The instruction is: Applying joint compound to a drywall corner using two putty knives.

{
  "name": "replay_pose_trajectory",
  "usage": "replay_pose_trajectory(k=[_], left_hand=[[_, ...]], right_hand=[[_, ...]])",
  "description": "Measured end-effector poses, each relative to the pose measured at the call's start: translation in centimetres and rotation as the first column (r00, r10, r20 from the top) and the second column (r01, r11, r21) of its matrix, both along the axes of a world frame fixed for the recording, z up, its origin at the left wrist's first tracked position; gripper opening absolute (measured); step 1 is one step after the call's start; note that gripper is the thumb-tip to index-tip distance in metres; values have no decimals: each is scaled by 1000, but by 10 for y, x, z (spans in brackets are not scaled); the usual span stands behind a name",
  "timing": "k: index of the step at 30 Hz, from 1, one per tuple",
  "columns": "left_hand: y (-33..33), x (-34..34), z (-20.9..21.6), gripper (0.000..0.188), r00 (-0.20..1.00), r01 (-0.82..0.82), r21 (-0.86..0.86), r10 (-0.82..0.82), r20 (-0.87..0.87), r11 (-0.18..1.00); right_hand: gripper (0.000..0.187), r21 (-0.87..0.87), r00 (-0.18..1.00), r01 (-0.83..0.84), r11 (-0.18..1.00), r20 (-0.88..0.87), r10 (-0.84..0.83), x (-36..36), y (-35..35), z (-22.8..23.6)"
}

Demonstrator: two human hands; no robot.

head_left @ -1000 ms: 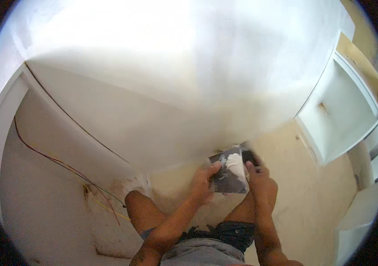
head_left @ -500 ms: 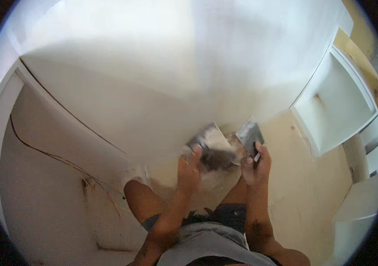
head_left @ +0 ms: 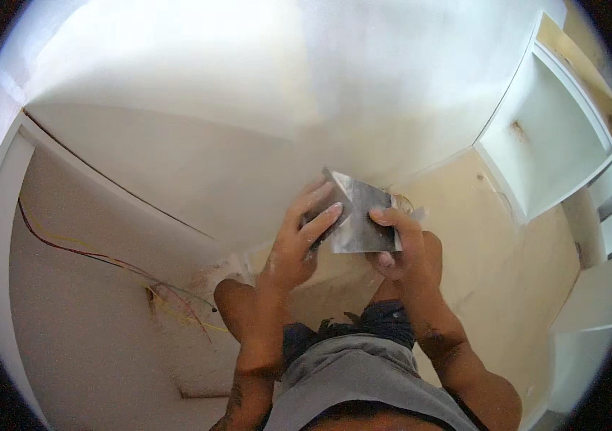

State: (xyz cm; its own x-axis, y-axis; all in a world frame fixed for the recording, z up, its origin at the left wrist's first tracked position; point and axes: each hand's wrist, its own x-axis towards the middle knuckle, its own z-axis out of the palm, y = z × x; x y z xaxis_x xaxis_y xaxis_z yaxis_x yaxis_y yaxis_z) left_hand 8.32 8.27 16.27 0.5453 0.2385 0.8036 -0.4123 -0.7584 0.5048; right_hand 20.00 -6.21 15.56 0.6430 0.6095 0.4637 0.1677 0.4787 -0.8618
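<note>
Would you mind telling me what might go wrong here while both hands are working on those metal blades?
The left hand lays its fingers across the flat metal blade that the right hand grips, so a slip along the thin edge might cut a fingertip. The blade is held above the bare knee; if dropped, it might strike it. Loose wires hang from the wall nearby and might snag.

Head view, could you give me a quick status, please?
Both hands, left hand and right hand, grip a flat metal blade. Held before white wall. Nothing in the way.

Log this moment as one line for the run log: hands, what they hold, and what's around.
left hand: fingers on metal scraper blade | right hand: gripping blade's right edge | surroundings: white wall, loose coloured wires at left, white shelf unit at right
</note>
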Motion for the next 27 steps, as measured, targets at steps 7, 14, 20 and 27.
replay_pose_trajectory(k=[7, 14, 20, 27], left_hand=[[26, -67, -79, 48, 805, 37, 201, 90, -586, 979], [3, -92, -186, 66, 857, -234, -262, 71, -510, 936], [-12, -101, -265, 58, 880, -243, -733, -174, -442, 635], [-7, -93, -262, 55, 841, -247, -657, -180, -510, 713]], right_hand=[[37, -234, 881, -354, 905, -409, 239, 38, 16, 69], [29, 200, 381, 379, 903, 856, -350, 86, 106, 214], [37, 502, -124, 481, 718, 850, -511, 86, 155, 297], [40, 613, -310, 494, 617, 787, -533, 102, 185, 241]])
